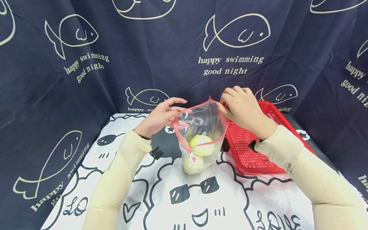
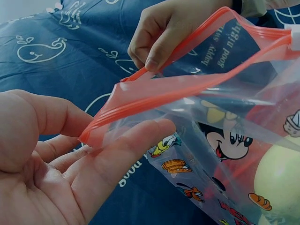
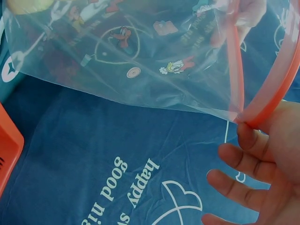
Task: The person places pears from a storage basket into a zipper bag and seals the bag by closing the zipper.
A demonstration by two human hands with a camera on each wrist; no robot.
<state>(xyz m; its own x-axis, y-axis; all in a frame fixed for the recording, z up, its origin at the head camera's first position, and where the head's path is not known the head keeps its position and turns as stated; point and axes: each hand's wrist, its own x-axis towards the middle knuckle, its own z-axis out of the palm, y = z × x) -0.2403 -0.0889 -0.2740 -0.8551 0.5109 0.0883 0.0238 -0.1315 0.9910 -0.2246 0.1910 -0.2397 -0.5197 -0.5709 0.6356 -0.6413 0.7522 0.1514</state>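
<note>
Red-rimmed transparent plastic bag is gaping over the white cartoon-printed surface, holding pale green round fruits. The left hand is touching it, fingers spreading apart; the right hand is clamping its fingers on the opposite side. A red perforated plastic basket is standing beside it.

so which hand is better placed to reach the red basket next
Probably the right hand: the red basket stands right of the clear bag, partly hidden by the right forearm. That hand grips the bag's red rim, so it should let go first. The left hand touches the opposite edge.
</note>
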